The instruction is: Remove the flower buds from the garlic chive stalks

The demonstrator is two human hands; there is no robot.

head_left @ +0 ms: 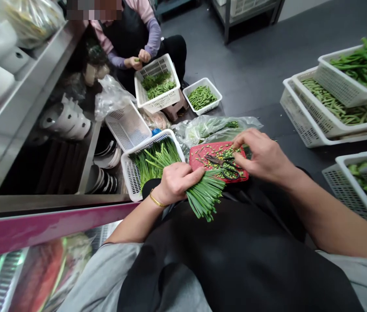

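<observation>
My left hand is closed around a bunch of long green stalks, whose cut ends fan out to the right over my apron. Above the right part of a red tray is my right hand, thumb and fingers bent toward each other; anything between them is too small to name. Black scissors lie on the tray among scattered green trimmings. Left of the tray, more long stalks fill a white basket.
A person sits ahead behind a basket of greens. A small basket of cut beans and a plastic bag lie beyond the tray. Stacked vegetable baskets stand right; a metal shelf runs along the left.
</observation>
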